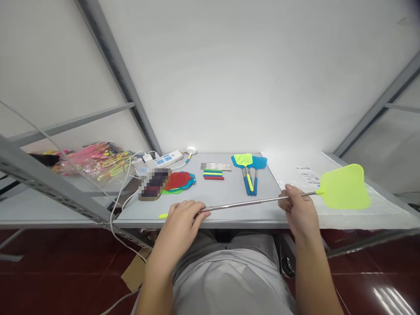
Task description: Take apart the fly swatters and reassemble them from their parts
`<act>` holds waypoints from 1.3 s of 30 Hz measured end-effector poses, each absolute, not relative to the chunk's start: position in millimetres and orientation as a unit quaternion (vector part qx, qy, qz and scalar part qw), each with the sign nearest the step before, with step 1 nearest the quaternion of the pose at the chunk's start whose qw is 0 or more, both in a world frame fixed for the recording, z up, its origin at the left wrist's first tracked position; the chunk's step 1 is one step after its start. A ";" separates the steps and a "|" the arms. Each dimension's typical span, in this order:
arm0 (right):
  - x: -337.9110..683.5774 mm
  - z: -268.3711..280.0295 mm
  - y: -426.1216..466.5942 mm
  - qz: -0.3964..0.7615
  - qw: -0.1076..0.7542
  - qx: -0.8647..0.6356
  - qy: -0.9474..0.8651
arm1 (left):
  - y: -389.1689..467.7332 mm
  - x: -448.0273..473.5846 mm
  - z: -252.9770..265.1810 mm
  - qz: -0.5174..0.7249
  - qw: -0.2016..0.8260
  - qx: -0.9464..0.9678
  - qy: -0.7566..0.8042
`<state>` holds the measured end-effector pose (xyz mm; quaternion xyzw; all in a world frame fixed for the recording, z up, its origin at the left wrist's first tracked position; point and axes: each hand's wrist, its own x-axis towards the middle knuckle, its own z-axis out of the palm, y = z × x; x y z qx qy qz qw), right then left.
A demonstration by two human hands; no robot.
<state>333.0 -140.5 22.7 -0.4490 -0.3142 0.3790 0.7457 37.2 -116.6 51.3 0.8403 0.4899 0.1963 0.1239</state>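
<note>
A yellow-green fly swatter (345, 187) with an extended metal telescopic rod lies level across my view, its head at the right. My left hand (184, 221) is closed round the rod's handle end, and a yellow handle tip sticks out past it. My right hand (297, 205) grips the rod close to the swatter head. Behind the rod, several short fly swatters (250, 175) with blue and yellow heads lie together. Left of them are a row of metal rods (215, 166) and a few coloured handles (213, 174). Loose swatter heads (179, 180) in red, blue and green are stacked farther left.
A pixelated dark object (154, 183) lies beside the stacked heads. Behind it are a white power strip (169, 159) and cables. A white plastic bag (292, 170) covers the table's right side. Bagged colourful items (101, 162) sit on the left shelf, beyond a metal post (65, 175).
</note>
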 end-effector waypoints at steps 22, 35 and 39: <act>330.7 -0.4 -139.9 0.270 0.830 -0.437 -0.214 | -95.2 48.5 14.2 0.319 -0.060 0.824 0.464; 284.7 -13.3 -128.7 0.323 0.797 -0.453 -0.236 | -103.5 53.5 21.7 0.295 -0.050 0.831 0.470; 243.9 -30.9 -132.9 0.444 0.639 -0.495 -0.388 | -111.2 73.9 21.0 0.294 -0.032 0.845 0.447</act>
